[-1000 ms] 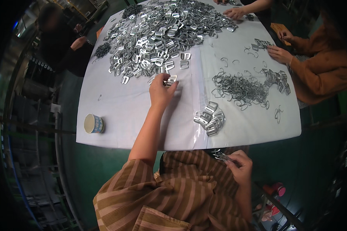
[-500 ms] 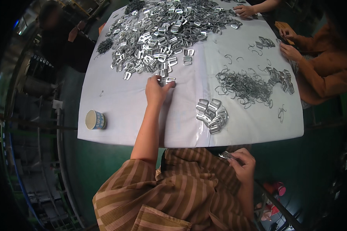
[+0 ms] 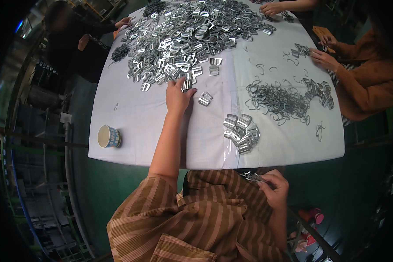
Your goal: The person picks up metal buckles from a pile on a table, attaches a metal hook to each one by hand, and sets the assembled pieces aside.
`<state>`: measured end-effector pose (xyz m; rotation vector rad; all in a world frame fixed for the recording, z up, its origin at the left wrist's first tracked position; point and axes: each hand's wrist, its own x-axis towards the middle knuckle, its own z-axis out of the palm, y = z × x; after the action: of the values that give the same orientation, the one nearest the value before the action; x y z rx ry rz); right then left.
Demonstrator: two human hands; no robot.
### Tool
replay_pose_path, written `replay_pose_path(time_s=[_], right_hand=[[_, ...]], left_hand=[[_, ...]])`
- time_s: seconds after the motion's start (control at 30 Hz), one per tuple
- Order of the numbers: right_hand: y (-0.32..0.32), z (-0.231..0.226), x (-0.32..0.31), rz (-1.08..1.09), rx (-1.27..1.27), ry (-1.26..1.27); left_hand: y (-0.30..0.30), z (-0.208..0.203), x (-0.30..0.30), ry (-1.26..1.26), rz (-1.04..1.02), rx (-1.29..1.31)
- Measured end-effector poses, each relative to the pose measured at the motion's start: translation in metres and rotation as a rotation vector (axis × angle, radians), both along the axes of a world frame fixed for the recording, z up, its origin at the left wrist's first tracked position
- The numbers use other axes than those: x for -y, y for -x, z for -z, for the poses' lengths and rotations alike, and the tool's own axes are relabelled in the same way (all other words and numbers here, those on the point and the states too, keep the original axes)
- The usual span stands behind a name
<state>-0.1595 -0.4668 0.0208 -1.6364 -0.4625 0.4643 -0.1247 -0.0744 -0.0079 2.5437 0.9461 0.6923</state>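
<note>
My left hand [image 3: 177,98] reaches to the near edge of a big heap of silver metal buckles [image 3: 183,46]. Thumb and fingers are closed about one metal buckle [image 3: 187,84] there. A single loose buckle [image 3: 205,98] lies on the cloth just right of that hand. Below the table's front edge, over my lap, my right hand [image 3: 276,188] pinches a shiny metal buckle [image 3: 252,176]; small parts by its tip are too fine to make out. A little pile of buckles [image 3: 242,133] rests near the table's front edge, between my two hands.
Thin wire hooks [image 3: 279,102] form a tangled pile on the right, with more buckles [image 3: 321,93] beside it. A paper cup [image 3: 109,136] stands at the front left of the white-covered table [image 3: 144,139]. Co-workers' hands [image 3: 325,59] handle parts at the right and far sides.
My left hand has shifted slightly toward the heap, leaving one buckle apart on the cloth to its right. My right hand stays over my lap. A co-worker at the left now reaches toward the table.
</note>
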Motion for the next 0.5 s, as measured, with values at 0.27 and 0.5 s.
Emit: replay_pose_path(time_s=[0.27,0.5], right_hand=[[0.000,0.002,0.002,0.012,0.022,-0.001],[-0.002,-0.001,0.002,0.002,0.019,0.001]], left_hand=[[0.006,-0.014,-0.017,0.235,0.318,-0.005],[-0.017,0.001,0.005,-0.035,0.047,-0.065]])
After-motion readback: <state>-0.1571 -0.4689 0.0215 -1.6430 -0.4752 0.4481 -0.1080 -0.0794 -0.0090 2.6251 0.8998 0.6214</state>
